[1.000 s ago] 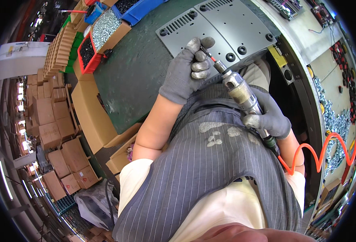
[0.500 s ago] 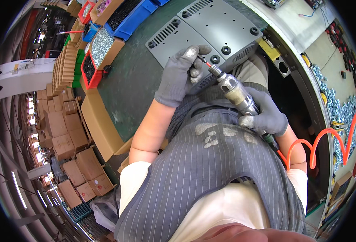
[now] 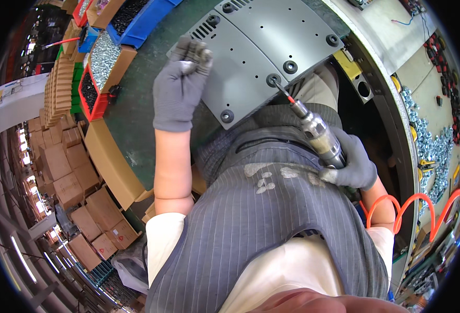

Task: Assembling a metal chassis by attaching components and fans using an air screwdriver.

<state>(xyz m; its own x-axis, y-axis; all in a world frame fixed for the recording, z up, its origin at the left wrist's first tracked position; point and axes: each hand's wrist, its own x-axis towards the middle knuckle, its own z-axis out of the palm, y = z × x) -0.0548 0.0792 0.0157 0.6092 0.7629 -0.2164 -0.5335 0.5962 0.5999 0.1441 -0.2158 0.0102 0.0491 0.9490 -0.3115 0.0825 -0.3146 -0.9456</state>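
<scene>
A grey metal case [image 3: 251, 51] lies on the table with black round feet on its upturned panel. My right hand [image 3: 352, 161], in a grey glove, is closed round an air screwdriver [image 3: 316, 133]. Its bit reaches the centre of one black foot [image 3: 273, 80] near the panel's close edge. Another foot [image 3: 290, 67] sits just to the right of it. My left hand [image 3: 180, 88], gloved too, is over the case's left edge with curled fingers and the thumb against them. Whatever the fingers may hold is hidden.
An orange coiled air hose [image 3: 397, 201] runs off right behind my right forearm. Beyond my left hand stand a red bin [image 3: 98, 104], a box of silver screws [image 3: 105, 58] and a blue bin [image 3: 145, 31] of black parts. A cardboard box [image 3: 112, 161] borders the green table.
My left hand has left the screwdriver tip and moved left to the case's edge. The bit has come down onto a foot. The case is turned slightly, and the screwdriver points more steeply.
</scene>
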